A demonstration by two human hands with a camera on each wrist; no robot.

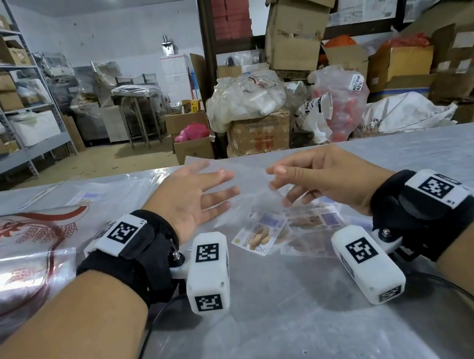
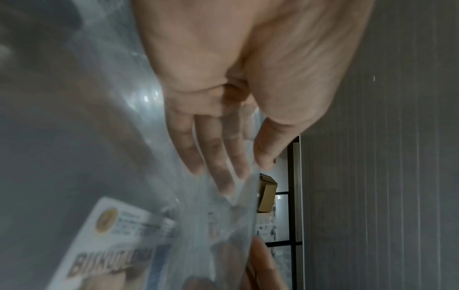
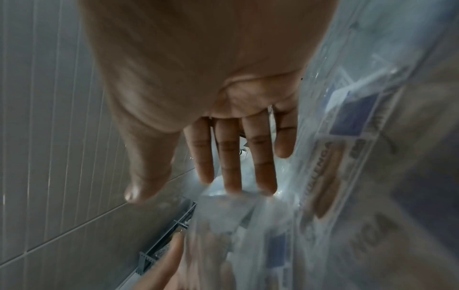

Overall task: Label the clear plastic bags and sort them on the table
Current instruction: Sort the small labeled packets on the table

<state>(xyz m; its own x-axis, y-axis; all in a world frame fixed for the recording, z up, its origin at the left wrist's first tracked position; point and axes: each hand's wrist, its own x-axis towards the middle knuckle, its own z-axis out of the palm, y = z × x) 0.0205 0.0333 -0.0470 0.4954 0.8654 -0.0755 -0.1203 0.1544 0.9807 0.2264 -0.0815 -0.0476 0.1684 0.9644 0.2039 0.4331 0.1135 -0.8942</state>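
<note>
Your left hand (image 1: 198,198) and right hand (image 1: 319,178) hover with fingers spread, loosely touching one clear bag (image 1: 249,189) above the labels (image 1: 286,227) mid-tabletop (image 1: 284,327); the slippery film could slide away ungripped.

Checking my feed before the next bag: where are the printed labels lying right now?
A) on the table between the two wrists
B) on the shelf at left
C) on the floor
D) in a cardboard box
A: the printed labels lie flat on the table, just below the left hand and the right hand.
</note>
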